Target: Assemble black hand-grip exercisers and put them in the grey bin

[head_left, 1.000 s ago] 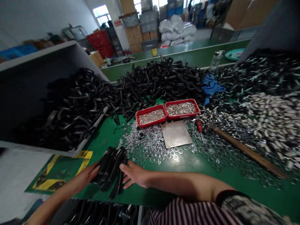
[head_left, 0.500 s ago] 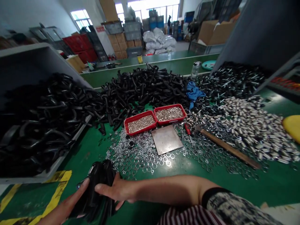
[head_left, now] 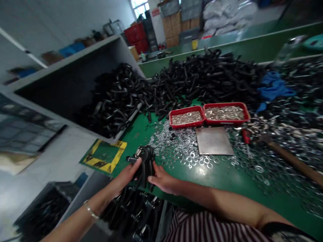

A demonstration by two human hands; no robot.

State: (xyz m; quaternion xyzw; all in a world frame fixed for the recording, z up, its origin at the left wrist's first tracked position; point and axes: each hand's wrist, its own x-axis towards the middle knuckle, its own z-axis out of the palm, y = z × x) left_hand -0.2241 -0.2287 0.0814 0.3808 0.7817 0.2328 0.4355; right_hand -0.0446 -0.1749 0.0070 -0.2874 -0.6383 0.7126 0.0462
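Note:
Between my two hands is a bunch of black curved parts [head_left: 144, 169], some with shiny metal ends, held near the table's front edge. My left hand [head_left: 128, 175], with a bracelet at the wrist, closes on the bunch from the left. On the other side my right hand [head_left: 163, 178] presses with thumb and fingers. Just below, beyond the table edge, similar black parts [head_left: 137, 215] with metal pieces fill a grey bin [head_left: 163, 216]. Loose metal rings [head_left: 193, 159] lie right of my hands.
A metal plate [head_left: 214, 141] lies in front of two red trays [head_left: 186, 125] of small metal pieces. Farther right are a red screwdriver [head_left: 246, 136] and a hammer [head_left: 295, 158]. Black parts heap up behind [head_left: 202, 77]. At left stand a grey open box [head_left: 75, 50] and a floor crate [head_left: 50, 208].
The view has swung left and down, bringing the bin below the table into sight. Both hands still grip the bunch, which is now above the bin's far end.

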